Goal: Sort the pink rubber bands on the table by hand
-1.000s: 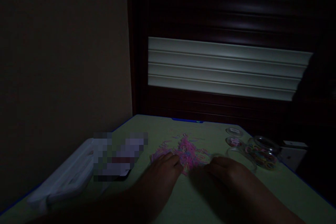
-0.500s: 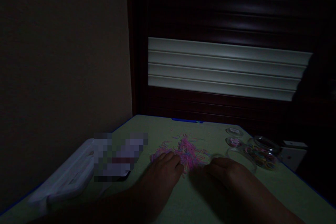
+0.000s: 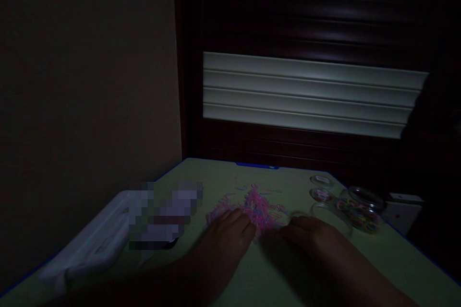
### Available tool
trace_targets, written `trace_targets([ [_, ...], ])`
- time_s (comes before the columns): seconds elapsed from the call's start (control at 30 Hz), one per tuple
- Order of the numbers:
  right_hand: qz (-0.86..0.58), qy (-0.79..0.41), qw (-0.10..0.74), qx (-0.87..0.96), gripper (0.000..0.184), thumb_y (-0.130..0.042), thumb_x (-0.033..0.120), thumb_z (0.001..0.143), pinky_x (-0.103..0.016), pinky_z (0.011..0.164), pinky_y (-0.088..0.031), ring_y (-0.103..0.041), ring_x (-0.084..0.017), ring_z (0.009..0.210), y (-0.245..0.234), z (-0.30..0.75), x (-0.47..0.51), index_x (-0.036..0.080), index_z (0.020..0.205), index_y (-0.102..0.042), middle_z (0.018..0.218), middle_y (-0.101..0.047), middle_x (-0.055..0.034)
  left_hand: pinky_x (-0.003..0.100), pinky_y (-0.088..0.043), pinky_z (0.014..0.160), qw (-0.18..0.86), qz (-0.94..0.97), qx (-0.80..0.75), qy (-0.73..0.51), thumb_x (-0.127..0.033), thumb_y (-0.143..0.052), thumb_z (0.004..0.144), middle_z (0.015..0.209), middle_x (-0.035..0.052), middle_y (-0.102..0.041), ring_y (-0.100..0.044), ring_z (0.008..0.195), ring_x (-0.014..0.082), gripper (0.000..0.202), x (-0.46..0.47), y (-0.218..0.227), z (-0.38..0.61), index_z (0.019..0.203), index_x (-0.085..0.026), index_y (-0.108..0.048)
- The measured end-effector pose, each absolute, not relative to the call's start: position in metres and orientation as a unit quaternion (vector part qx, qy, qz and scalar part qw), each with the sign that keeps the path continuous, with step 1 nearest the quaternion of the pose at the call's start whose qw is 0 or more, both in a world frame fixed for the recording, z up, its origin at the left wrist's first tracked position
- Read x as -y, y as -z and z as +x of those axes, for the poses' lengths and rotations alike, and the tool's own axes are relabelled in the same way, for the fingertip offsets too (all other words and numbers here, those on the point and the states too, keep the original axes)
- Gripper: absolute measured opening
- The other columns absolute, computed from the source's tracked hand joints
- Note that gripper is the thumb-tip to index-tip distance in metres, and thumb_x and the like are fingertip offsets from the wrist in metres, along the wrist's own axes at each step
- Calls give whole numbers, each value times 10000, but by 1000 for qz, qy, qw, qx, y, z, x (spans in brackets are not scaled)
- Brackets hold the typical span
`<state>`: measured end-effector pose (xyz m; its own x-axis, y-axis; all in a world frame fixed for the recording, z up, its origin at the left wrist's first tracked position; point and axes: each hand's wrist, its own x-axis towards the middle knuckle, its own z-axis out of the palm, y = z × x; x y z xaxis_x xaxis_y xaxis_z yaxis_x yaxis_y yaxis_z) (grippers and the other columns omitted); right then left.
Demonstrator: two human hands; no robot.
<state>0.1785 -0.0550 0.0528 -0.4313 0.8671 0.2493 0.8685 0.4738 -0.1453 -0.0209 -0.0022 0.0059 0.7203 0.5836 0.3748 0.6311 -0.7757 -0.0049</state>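
Note:
A loose pile of small pink and purple rubber bands (image 3: 260,206) lies in the middle of the pale green table (image 3: 266,278). My left hand (image 3: 230,232) rests at the pile's near left side, its fingers curled down onto the bands. At the near right edge, my right hand (image 3: 313,235) has fingers and thumb pressed together. Dim light and the hands' own backs hide the fingertips, so anything small in them cannot be made out. Just beyond my right hand is a clear round container (image 3: 336,218).
On the right stand a clear jar of coloured bands (image 3: 362,211), a small round dish of bits (image 3: 321,195) and a clear lid (image 3: 321,181). A white tray-like case (image 3: 97,240) lies left, beside a pixelated item (image 3: 165,216). A wall borders the left.
My left hand has shifted slightly right along the pile's near side. My right hand has barely moved, and the pile looks much the same.

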Motion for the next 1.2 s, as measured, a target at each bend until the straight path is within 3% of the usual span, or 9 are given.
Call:
trace_targets([
  [0.43, -514, -5, 122, 849, 261, -468, -8, 710, -216, 617, -367, -537, -135, 680, -55, 179, 55, 192, 780, -620, 760, -596, -28, 337, -374, 850, 60, -920, 341, 185, -6, -420, 833, 1015, 37, -520, -449, 962, 198, 275, 0, -2, -19, 1003, -190, -532],
  [0.7, -514, 4, 138, 846, 246, -478, 7, 722, -234, 614, -370, -532, -143, 683, -56, 177, 56, 196, 782, -622, 760, -590, -28, 343, -405, 804, 43, -925, 335, 172, -49, -416, 842, 912, 45, -531, -474, 872, 197, 181, 6, -15, -18, 875, -163, -553],
  [1.0, -521, -2, 129, 844, 227, -474, 11, 714, -221, 575, -359, -526, -136, 657, -60, 175, 61, 197, 740, -601, 748, -584, -26, 290, -391, 807, 11, -933, 289, 215, -96, -403, 893, 854, 20, -522, -465, 833, 162, 151, 5, -9, -16, 863, -161, -536],
  [1.2, -500, 30, 156, 851, 243, -456, 15, 726, -243, 630, -368, -545, -148, 704, -46, 179, 55, 203, 760, -606, 743, -591, -21, 290, -401, 775, -6, -933, 287, 216, -125, -417, 899, 846, 16, -533, -475, 809, 160, 132, 6, -10, -17, 868, -166, -539],
])
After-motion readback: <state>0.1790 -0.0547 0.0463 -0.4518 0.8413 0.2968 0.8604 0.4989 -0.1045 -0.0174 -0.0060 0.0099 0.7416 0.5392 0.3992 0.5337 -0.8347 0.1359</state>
